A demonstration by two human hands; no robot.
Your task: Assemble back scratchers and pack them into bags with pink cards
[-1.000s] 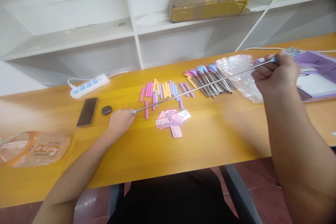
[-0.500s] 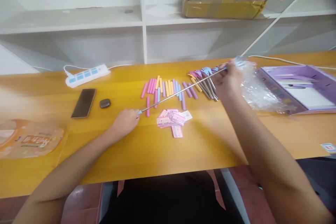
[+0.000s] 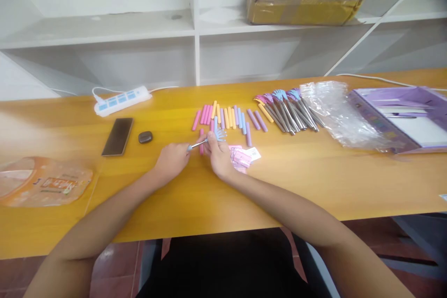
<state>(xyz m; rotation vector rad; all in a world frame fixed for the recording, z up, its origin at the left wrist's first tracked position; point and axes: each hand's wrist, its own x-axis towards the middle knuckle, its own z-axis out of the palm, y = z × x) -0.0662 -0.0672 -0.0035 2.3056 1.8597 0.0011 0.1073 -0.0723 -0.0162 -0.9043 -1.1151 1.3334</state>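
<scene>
Between my hands is a telescopic back scratcher (image 3: 220, 135) with a light blue hand-shaped head and a short stretch of metal rod showing. My left hand (image 3: 172, 162) is closed round its handle end, most of which is hidden in the fist. My right hand (image 3: 220, 156) pinches it just below the blue head. Beyond my hands lie several coloured grip tubes (image 3: 229, 118) in pink, yellow, purple and blue. Small pink cards (image 3: 240, 157) lie partly behind my right hand. More back scratchers (image 3: 288, 111), with metal rods and coloured heads, lie in a pile to the right.
Crumpled clear plastic (image 3: 344, 116) lies beside a purple box (image 3: 380, 125) at the right. On the left are a phone (image 3: 118, 137), a small black case (image 3: 145, 137), a power strip (image 3: 123, 101) and an orange plastic bag (image 3: 52, 181). A taped carton (image 3: 307, 4) sits on the shelf.
The back scratcher's long rod has been pushed in and is now short. My right hand has come from the far right to close beside my left hand.
</scene>
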